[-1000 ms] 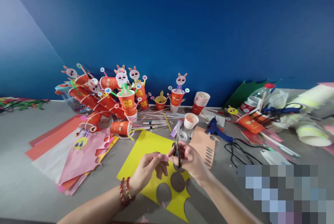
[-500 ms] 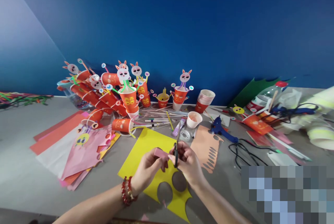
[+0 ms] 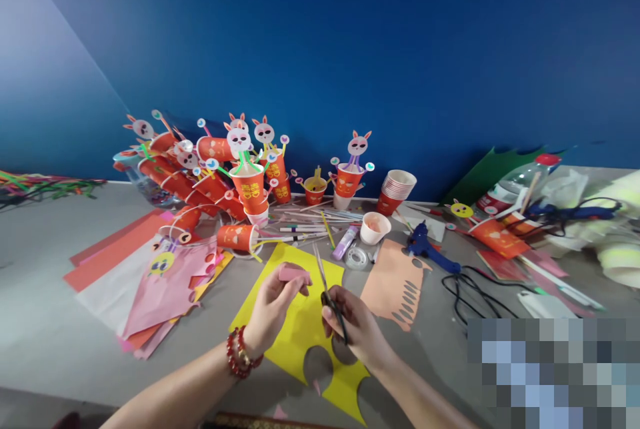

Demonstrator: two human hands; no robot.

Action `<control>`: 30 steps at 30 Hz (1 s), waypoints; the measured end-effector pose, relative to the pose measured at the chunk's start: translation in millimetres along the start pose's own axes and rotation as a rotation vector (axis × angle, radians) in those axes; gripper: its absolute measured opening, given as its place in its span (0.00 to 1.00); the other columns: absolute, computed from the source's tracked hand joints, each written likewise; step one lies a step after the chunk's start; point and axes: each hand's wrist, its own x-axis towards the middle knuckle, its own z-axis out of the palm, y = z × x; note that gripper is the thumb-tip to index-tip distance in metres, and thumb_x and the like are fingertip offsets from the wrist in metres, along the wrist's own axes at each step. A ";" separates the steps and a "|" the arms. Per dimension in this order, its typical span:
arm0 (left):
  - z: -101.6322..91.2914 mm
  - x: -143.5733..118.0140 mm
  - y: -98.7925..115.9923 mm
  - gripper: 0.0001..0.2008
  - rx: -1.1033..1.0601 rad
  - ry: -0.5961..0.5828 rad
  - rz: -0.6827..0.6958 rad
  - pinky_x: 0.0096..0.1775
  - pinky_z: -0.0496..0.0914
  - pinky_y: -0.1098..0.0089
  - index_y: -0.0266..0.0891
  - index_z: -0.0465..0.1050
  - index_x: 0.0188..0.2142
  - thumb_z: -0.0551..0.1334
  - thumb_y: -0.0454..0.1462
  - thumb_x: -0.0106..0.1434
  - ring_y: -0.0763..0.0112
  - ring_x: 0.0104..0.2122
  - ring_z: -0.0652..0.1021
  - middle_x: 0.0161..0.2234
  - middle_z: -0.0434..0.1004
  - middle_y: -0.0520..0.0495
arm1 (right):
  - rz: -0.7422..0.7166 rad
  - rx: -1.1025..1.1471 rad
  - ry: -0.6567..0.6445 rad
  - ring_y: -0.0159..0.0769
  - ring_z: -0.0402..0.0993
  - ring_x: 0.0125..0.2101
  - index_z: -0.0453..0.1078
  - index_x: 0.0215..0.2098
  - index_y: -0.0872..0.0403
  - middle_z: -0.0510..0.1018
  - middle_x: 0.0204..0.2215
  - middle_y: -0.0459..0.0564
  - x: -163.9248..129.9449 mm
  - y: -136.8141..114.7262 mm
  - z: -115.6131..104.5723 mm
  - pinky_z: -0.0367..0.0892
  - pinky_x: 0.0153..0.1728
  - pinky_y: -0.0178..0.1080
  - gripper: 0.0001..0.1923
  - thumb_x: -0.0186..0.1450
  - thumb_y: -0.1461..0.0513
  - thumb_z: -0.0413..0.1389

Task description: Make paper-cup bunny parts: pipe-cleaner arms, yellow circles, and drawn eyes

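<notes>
My left hand (image 3: 273, 309) pinches a small pink paper piece (image 3: 293, 274) between thumb and fingers, above a yellow sheet (image 3: 305, 322) with round holes cut out of it. A red bead bracelet circles that wrist. My right hand (image 3: 350, 326) grips black-handled scissors (image 3: 327, 292); the blades point up and left toward the pink piece and stand a little apart from it. Both hands hover over the grey table (image 3: 45, 336).
Several red paper-cup bunny figures (image 3: 240, 169) crowd the back left. Pink, white and orange sheets (image 3: 145, 276) lie at left. A peach sheet with cut slots (image 3: 393, 282), a blue glue gun (image 3: 425, 249) with its black cord, stacked cups (image 3: 397, 190), pens and a bottle (image 3: 515, 182) lie behind and right.
The hands have drawn apart. The scissors tilted from upright to leaning left and dropped lower, away from the pink piece, which the left hand lifted slightly to the left.
</notes>
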 end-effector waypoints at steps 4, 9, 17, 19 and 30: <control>-3.7 2.3 2.7 0.08 -0.028 0.025 0.025 0.39 0.70 0.69 0.38 0.75 0.37 0.62 0.41 0.67 0.71 0.33 0.74 0.36 0.74 0.47 | -0.004 -0.124 -0.105 0.28 0.63 0.18 0.58 0.26 0.52 0.67 0.17 0.41 -2.2 2.2 3.1 0.53 0.21 0.31 0.30 0.57 0.37 0.59; -3.0 0.7 -0.4 0.09 -0.038 0.006 0.005 0.37 0.71 0.69 0.37 0.75 0.36 0.61 0.41 0.67 0.72 0.31 0.75 0.35 0.73 0.47 | 0.019 -0.111 -0.136 0.27 0.63 0.18 0.58 0.26 0.52 0.68 0.18 0.41 -2.2 2.7 5.5 0.55 0.20 0.31 0.31 0.56 0.35 0.57; -1.9 0.1 -0.9 0.08 -0.031 -0.007 0.000 0.37 0.72 0.71 0.37 0.74 0.35 0.61 0.39 0.68 0.73 0.31 0.76 0.33 0.73 0.49 | 0.026 -0.118 -0.110 0.27 0.62 0.18 0.57 0.25 0.51 0.66 0.17 0.41 -0.8 7.5 4.9 0.59 0.21 0.32 0.31 0.54 0.35 0.59; -1.9 0.5 -1.5 0.08 -0.036 -0.007 -0.001 0.37 0.72 0.71 0.37 0.74 0.35 0.61 0.39 0.68 0.73 0.31 0.76 0.33 0.73 0.49 | 0.031 -0.123 -0.107 0.27 0.63 0.18 0.56 0.25 0.51 0.66 0.17 0.40 -0.5 8.7 4.8 0.58 0.20 0.31 0.31 0.54 0.35 0.59; -2.7 -0.7 0.8 0.09 -0.026 -0.014 0.004 0.37 0.71 0.70 0.37 0.73 0.32 0.61 0.40 0.67 0.72 0.31 0.75 0.33 0.73 0.48 | 0.047 -0.102 -0.101 0.26 0.62 0.16 0.54 0.24 0.51 0.63 0.16 0.38 0.6 10.5 5.4 0.57 0.19 0.31 0.32 0.53 0.34 0.59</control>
